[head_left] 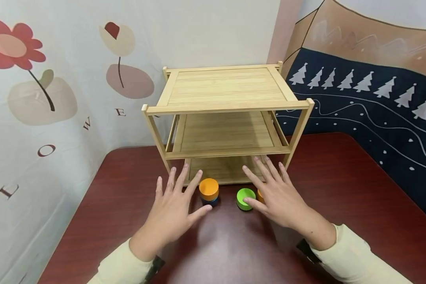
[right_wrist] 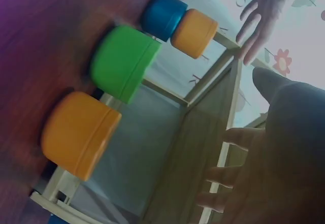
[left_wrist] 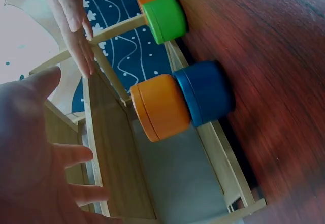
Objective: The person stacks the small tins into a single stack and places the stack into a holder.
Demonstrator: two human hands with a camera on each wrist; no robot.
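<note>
My left hand (head_left: 170, 211) hovers with spread fingers just left of a small stack. In the stack, an orange round jar (head_left: 209, 187) sits on a blue round jar (left_wrist: 205, 92). To the right, a green round jar (head_left: 246, 196) stands on the table beside a second orange round jar (right_wrist: 78, 135). My right hand (head_left: 285, 203) is held over these two, fingers spread, and in the head view it hides most of the second orange jar. Neither hand grips anything. The left wrist view shows a gap between the left fingers and the stack.
A light wooden rack (head_left: 227, 88) with three tiers stands directly behind the jars. The dark red table (head_left: 110, 205) runs out to both sides and toward me. Printed cloths (head_left: 74, 79) hang behind and on the left, and a dark tree-patterned one (head_left: 369, 102) on the right.
</note>
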